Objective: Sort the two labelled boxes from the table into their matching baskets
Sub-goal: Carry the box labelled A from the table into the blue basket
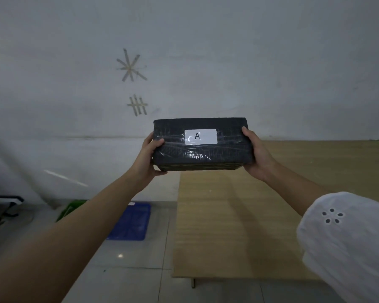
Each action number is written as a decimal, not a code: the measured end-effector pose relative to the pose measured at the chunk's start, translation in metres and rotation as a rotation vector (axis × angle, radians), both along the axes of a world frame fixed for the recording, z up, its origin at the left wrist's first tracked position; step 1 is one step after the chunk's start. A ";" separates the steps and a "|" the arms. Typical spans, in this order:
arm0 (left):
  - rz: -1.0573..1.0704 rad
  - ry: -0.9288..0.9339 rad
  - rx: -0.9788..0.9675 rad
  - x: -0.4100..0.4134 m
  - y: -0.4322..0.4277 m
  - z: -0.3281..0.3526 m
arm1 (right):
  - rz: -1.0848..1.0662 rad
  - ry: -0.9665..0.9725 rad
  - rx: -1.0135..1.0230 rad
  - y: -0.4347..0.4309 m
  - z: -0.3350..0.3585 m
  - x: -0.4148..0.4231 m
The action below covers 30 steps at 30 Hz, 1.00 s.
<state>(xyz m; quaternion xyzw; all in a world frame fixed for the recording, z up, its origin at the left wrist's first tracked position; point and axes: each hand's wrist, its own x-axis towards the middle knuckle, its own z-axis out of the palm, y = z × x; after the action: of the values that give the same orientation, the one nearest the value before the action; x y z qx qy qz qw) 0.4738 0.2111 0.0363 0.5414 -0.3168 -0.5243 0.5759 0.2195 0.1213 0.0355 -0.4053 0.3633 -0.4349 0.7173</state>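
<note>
Head view: most of the left hand (150, 158) is seen from the back, its thumb laid over the near left corner of the black box (202, 144) and its fingers hidden behind that end, so only a closed grasp on the box can be read. The right hand (257, 155) is clasped on the opposite end, thumb on top, fingers likewise concealed behind the box. The box, wrapped in clear film, is held level in the air between both hands, above the far left corner of the wooden table (239, 215), with a white label (200, 136) marked "A" turned towards the camera. A white sleeve (348, 241) is cut off at the right edge. On the tiled floor left of the table, a blue basket (131, 221) and a green basket (71, 208) are partly covered by the left forearm, their labels unreadable. Tape marks (130, 65) are stuck to the wall behind.
</note>
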 end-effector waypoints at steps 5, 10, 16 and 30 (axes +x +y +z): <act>0.006 -0.016 -0.028 0.056 0.024 -0.002 | -0.014 -0.024 0.020 0.024 -0.001 0.059; -0.009 -0.044 -0.042 0.138 0.044 -0.006 | -0.047 -0.056 0.012 0.049 -0.008 0.141; -0.058 -0.081 -0.006 0.251 0.065 -0.013 | -0.083 -0.094 0.035 0.078 -0.026 0.248; -0.026 -0.003 0.267 0.380 0.047 -0.077 | -0.151 0.063 0.233 0.060 -0.085 0.391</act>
<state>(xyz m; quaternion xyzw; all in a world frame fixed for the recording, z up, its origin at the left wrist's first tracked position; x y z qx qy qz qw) 0.8541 0.2576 -0.0404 0.6100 -0.2521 -0.5685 0.4911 0.6104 0.1808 -0.0493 -0.3044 0.4632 -0.4294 0.7130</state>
